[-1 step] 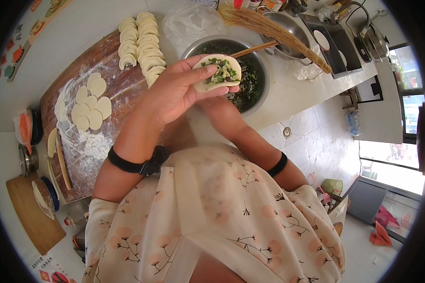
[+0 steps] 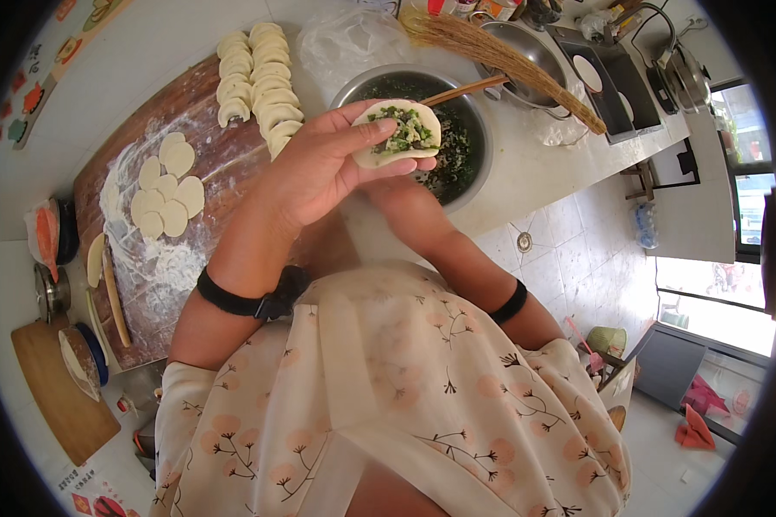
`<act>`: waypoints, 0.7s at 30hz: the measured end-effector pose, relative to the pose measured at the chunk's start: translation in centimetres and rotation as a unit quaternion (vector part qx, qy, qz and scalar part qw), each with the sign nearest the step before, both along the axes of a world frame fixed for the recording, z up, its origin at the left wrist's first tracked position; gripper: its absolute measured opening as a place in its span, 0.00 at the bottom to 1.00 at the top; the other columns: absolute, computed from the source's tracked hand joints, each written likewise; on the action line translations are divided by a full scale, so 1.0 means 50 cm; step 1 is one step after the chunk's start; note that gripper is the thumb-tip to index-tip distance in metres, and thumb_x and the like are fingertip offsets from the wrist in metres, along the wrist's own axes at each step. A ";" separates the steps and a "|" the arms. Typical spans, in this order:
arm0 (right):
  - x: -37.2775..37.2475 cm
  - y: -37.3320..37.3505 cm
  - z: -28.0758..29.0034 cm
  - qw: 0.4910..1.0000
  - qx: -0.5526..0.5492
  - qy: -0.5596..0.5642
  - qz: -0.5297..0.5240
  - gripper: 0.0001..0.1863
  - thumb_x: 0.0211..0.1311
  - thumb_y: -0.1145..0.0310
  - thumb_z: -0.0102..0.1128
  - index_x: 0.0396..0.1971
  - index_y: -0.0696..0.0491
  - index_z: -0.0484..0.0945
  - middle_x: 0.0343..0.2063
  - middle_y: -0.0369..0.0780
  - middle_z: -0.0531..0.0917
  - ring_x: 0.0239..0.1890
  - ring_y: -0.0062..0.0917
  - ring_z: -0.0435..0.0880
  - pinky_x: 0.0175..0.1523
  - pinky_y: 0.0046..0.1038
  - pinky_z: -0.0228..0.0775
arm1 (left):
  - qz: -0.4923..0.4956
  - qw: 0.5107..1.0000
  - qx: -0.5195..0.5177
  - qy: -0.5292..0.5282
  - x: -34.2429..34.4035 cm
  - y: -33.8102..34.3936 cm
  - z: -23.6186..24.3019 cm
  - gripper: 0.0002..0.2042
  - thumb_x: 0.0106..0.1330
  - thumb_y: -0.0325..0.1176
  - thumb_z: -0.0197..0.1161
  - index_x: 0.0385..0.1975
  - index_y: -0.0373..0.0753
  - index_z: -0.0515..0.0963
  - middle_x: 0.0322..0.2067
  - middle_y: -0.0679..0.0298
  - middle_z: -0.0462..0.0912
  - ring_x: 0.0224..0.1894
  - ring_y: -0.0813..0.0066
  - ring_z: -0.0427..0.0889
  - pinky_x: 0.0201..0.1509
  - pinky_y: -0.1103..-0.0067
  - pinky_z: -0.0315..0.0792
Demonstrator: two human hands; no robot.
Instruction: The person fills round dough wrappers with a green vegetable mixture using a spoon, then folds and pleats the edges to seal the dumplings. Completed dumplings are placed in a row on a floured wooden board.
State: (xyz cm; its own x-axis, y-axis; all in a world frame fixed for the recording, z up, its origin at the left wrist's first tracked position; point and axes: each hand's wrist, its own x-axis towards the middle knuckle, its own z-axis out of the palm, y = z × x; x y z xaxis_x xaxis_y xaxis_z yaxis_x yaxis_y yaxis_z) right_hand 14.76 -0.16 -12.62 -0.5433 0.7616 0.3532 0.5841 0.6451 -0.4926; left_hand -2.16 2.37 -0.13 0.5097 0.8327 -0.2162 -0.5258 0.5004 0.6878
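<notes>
My left hand (image 2: 323,164) is closed around the edge of a round dumpling wrapper (image 2: 431,129), its thumb lying over the top. Chopped green filling (image 2: 412,131) sits in the middle of the wrapper, which is slightly cupped. Behind the left hand is my right hand (image 2: 392,191), its fingers hidden from sight. Both are at the near left rim of a steel bowl (image 2: 485,142) of the same green filling. A wooden stick (image 2: 466,90) slants out of the bowl; its lower end is hidden by the wrapper.
On the floured wooden board (image 2: 224,164) at left lie several flat wrappers (image 2: 175,219), rows of folded dumplings (image 2: 272,84) and a rolling pin (image 2: 115,297). A straw brush (image 2: 509,65) rests across a steel colander (image 2: 539,53). Behind is a dark sink (image 2: 634,77).
</notes>
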 end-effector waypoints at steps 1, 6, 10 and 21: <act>0.008 -0.003 0.007 1.000 -0.021 0.000 -0.008 0.14 0.54 0.78 0.58 0.43 0.56 0.80 0.44 0.42 0.80 0.45 0.37 0.81 0.42 0.35 0.79 | -0.004 1.000 0.003 0.001 -0.002 0.001 -0.001 0.18 0.73 0.27 0.53 0.59 0.25 0.65 0.51 0.48 0.78 0.48 0.51 0.84 0.48 0.76 0.85; 0.038 0.006 0.072 0.942 -0.055 0.306 -0.127 0.16 0.53 0.80 0.64 0.45 0.55 0.80 0.45 0.42 0.80 0.44 0.38 0.80 0.44 0.32 0.78 | -0.026 0.999 0.015 0.012 -0.010 0.007 -0.010 0.17 0.72 0.29 0.56 0.56 0.28 0.68 0.47 0.50 0.80 0.42 0.57 0.86 0.47 0.77 0.84; 0.061 0.011 0.138 0.915 0.078 0.371 -0.136 0.21 0.48 0.83 0.66 0.45 0.53 0.81 0.46 0.41 0.80 0.45 0.39 0.79 0.47 0.34 0.75 | -0.045 0.999 0.012 0.021 -0.002 0.015 -0.014 0.16 0.71 0.30 0.57 0.55 0.30 0.70 0.48 0.54 0.80 0.45 0.63 0.84 0.50 0.74 0.82; 0.070 0.036 0.162 0.959 0.235 0.148 -0.063 0.24 0.41 0.85 0.62 0.43 0.52 0.82 0.47 0.39 0.80 0.50 0.40 0.76 0.58 0.40 0.70 | 0.040 0.999 -0.031 0.001 0.042 0.011 -0.039 0.14 0.72 0.30 0.56 0.55 0.35 0.71 0.51 0.63 0.78 0.53 0.72 0.77 0.59 0.67 0.76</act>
State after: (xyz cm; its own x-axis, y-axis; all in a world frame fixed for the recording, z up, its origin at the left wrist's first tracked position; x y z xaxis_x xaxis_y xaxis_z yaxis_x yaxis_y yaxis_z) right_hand 18.25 1.63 -4.54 -0.2801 0.5340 0.7977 0.5518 0.7695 -0.3214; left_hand -0.04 2.90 -2.10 0.4418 0.8555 -0.2698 -0.5644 0.4989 0.6577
